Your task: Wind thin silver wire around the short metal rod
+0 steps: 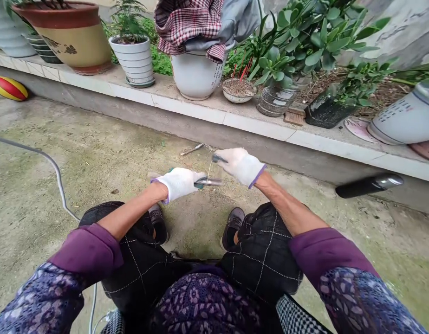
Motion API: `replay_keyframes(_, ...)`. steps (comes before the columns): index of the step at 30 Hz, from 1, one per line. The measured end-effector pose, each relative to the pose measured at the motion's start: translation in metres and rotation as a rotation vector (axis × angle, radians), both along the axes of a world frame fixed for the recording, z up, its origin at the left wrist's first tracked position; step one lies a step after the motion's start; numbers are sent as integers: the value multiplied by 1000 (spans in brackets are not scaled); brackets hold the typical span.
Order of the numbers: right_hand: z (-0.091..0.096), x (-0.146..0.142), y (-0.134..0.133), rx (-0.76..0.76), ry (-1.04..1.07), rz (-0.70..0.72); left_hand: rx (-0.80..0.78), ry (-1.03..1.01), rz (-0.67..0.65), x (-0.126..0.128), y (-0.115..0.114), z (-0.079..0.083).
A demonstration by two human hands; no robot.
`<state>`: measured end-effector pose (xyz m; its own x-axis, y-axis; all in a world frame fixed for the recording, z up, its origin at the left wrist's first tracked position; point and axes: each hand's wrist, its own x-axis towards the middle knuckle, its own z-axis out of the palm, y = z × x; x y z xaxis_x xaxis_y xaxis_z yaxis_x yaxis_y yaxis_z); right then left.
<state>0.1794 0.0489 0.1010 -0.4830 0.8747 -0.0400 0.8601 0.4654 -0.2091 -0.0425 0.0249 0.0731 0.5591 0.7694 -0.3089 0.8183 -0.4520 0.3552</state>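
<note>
My left hand (181, 182), in a white glove with purple trim, is closed around a shiny metal tool (211, 182). Motion blurs the tool's tip, and the fingers hide most of it, so its exact kind is unclear. Bits of green show beside the glove. My right hand (239, 164), gloved the same way, is closed, with its fingertips pinching a thin pale wire (210, 170). This wire curves down from those fingertips to the metal tool. Beyond my hands, a slim metal rod (192, 149) lies on the concrete, with a loose wire coil (208, 147) at its right end.
A low tiled ledge (186, 105) with potted plants runs across the front. A black bottle (369, 185) lies against its base at right. On the left are a red and yellow ball (9, 88) and a grey hose or cable (57, 174). My shoes (232, 227) flank the work.
</note>
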Motion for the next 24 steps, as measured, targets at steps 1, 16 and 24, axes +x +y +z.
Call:
replay_keyframes(1,-3,5,6,0,53,-32,-57,-169,37,4,-4,5)
replay_keyframes(16,9,-9,-36,-82,311,114,-217,-285,413,-27,32,25)
replay_keyframes(24,15,-8,-19,-115,90,39,-41,260,-18,12,14,2)
